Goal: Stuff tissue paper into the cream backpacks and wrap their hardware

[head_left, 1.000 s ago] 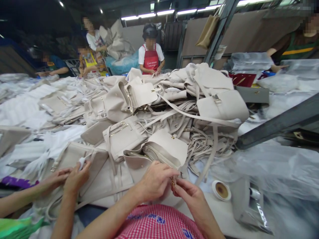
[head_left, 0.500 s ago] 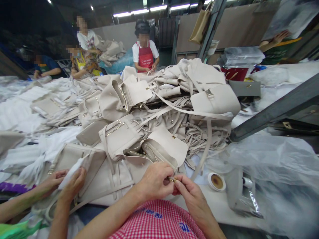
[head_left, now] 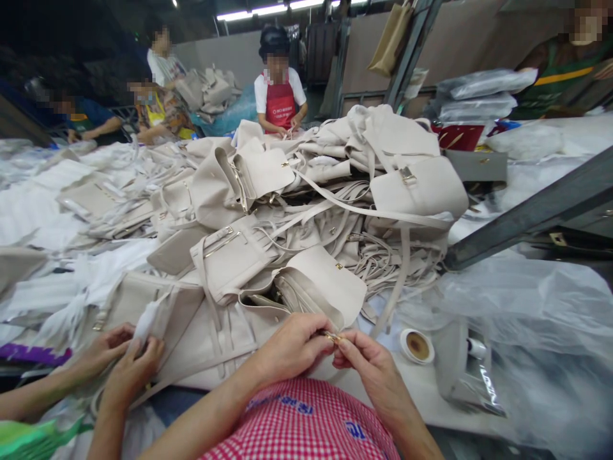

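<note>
My left hand (head_left: 294, 348) and my right hand (head_left: 364, 361) meet in front of my checked apron. Both are closed in a pinch on a small gold metal fitting (head_left: 331, 336), mostly covered by the fingers, so its exact kind cannot be made out. Just beyond them lies an open beige handbag (head_left: 325, 281), its flap thrown back with a gold clasp on it. Whether the fitting is joined to that bag is hidden.
A large heap of beige bags (head_left: 287, 185) fills the table ahead. At left, a co-worker's hands (head_left: 129, 351) hold white material at another bag. A round tub of brown paste (head_left: 417, 346), clear plastic (head_left: 541, 345) and a slanted metal post (head_left: 527, 204) are at right.
Both hands still grip the gold fitting, with only slight finger movement; more of it shows now. The co-worker's hands have shifted a little. The camera view has moved slightly.
</note>
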A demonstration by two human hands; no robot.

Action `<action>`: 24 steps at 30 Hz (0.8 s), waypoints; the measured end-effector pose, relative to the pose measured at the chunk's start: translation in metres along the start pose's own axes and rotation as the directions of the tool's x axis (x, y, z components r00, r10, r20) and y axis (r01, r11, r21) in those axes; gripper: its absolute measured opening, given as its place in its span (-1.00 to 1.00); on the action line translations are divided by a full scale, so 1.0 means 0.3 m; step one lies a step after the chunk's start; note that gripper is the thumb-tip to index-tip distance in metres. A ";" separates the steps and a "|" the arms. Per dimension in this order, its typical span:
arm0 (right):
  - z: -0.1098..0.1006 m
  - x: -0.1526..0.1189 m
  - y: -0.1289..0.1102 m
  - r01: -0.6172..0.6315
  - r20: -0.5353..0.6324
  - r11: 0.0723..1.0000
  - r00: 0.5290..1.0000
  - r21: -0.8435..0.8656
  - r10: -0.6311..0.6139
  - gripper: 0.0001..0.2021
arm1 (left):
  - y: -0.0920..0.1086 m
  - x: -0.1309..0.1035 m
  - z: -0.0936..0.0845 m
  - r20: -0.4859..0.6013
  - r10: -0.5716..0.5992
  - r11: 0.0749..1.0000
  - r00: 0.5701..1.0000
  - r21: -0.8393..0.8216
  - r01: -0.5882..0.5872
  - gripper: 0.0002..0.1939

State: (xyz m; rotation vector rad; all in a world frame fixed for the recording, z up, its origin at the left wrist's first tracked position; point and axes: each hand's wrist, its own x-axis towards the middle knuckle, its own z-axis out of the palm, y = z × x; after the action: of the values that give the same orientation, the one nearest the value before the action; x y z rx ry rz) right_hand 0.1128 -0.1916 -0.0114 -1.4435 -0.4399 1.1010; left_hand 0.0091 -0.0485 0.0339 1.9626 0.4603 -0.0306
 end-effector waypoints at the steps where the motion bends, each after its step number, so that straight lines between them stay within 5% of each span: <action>1: -0.002 0.001 0.002 -0.006 0.000 1.000 1.000 0.018 0.006 -0.65 | 0.001 0.001 -0.004 0.001 -0.017 1.000 1.000 -0.007 0.017 -0.88; 6: -0.017 0.003 0.013 0.074 -0.064 0.997 0.995 -0.023 -0.076 -0.72 | 0.016 0.004 -0.014 0.026 -0.074 0.997 0.997 -0.008 0.074 -0.86; 11: -0.030 0.008 0.015 0.268 0.070 0.933 0.963 -0.241 -0.259 -0.90 | 0.009 0.001 -0.028 0.126 -0.065 0.997 0.990 -0.042 0.070 -0.86; 24: -0.029 0.011 0.021 0.378 0.074 0.876 0.925 -0.299 -0.373 -0.90 | -0.022 -0.010 -0.038 0.201 -0.107 0.965 0.974 -0.215 0.151 -0.89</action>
State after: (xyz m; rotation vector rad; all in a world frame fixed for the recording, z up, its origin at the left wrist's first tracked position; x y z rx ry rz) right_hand 0.1194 -0.1952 -0.0199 -1.5363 -0.8966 0.7482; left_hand 0.0021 -0.0370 0.0338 1.6825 0.4461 -0.2349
